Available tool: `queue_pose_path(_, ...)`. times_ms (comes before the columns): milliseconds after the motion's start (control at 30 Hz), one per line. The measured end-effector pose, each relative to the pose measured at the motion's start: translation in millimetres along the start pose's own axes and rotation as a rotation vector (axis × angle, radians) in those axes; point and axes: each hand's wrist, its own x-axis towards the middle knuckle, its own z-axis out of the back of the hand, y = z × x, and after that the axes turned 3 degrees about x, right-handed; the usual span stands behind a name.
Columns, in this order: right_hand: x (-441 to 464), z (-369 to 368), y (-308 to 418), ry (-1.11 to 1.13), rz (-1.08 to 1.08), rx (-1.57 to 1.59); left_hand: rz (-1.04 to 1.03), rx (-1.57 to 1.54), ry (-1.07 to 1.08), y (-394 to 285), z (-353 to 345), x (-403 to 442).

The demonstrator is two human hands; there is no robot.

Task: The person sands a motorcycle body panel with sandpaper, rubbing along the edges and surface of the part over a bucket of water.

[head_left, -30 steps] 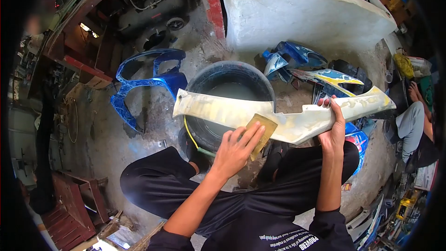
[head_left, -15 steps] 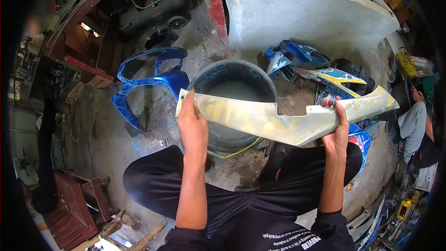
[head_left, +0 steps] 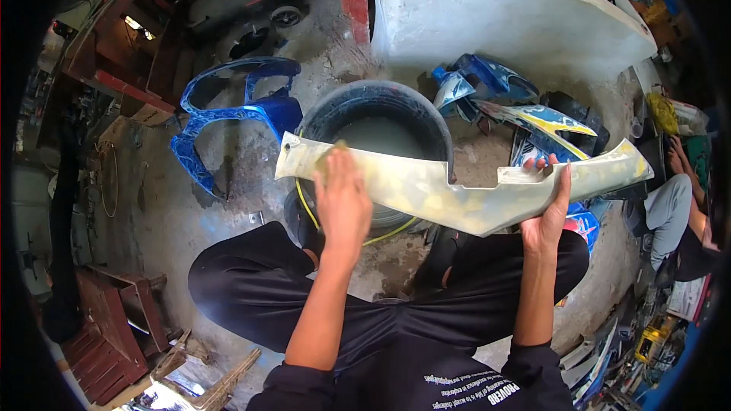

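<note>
A long motorcycle body panel (head_left: 415,186), off-white with yellowish patches, lies across my view above my lap. My right hand (head_left: 547,217) grips its lower edge right of the middle, thumb in front and fingertips showing over the notch. My left hand (head_left: 343,198) presses on the panel's left part, slightly blurred. Under its fingers shows a small yellow-brown piece, apparently sandpaper (head_left: 323,169), mostly hidden. Behind the panel stands a black tub (head_left: 373,91) of cloudy water.
A blue fairing frame (head_left: 228,116) lies on the concrete floor to the left. Blue and yellow painted panels (head_left: 537,123) lie at right, near a white wall (head_left: 495,23). Another person's grey-trousered leg (head_left: 666,209) is at the far right. A wooden stool (head_left: 103,327) stands lower left.
My left hand has left the panel's left end and moved right onto its face, with the yellow-brown piece now visible under the fingers. My right hand keeps its grip.
</note>
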Motion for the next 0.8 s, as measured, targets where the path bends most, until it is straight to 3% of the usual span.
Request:
queue_pose_path(67,2.3,2.5,-3.7,0.003,0.005,0.015,0.047,-0.139,0.149,-7.4,13.0,-0.5)
queue_pose_path(133,1.9,0.1,-4.7,-0.017,-0.009,0.029,-0.345,-0.314,0.127,-29.9,5.0,-24.2)
queue_pose_path(233,6.7,2.6,-1.6,0.043,-0.027,0.078,-0.438,-0.268,0.103,-34.7,9.5,-31.2)
queue_pose_path(300,4.9,2.3,-1.7,0.020,-0.015,0.044,-0.238,0.106,0.053,-5.5,1.5,-13.6)
queue_pose_path(333,2.9,2.6,-2.8,-0.004,-0.014,0.013,-0.007,0.074,0.106,4.6,1.3,-3.8)
queue_pose_path(400,6.5,7.5,-6.1,0.036,-0.015,0.041,0.129,0.034,0.054,7.2,-4.4,-3.6)
queue_pose_path(467,8.8,7.0,-7.1,0.048,-0.006,0.069,-0.232,0.040,0.107,-15.8,2.1,-18.3)
queue_pose_path(500,9.2,5.4,-7.0,0.049,-0.004,0.070,-0.347,-0.230,0.101,-29.1,1.5,-27.7)
queue_pose_path(533,8.4,4.9,-6.6,0.040,-0.013,0.068,-0.373,-0.253,0.169,-41.0,7.3,-34.8)
queue_pose_path(600,8.6,4.8,-3.7,0.030,-0.004,0.062,-0.356,-0.191,0.083,-34.5,3.6,-31.2)
queue_pose_path(667,6.2,6.0,-5.2,0.033,-0.007,0.024,-0.168,0.089,0.096,-11.6,2.2,-17.5)
queue_pose_path(733,5.4,5.2,-5.0,0.038,-0.004,0.034,0.171,0.075,0.156,7.0,4.2,-3.3)
queue_pose_path(800,2.8,1.9,-4.6,0.019,-0.012,0.059,0.195,0.046,0.136,10.3,0.5,-6.2)
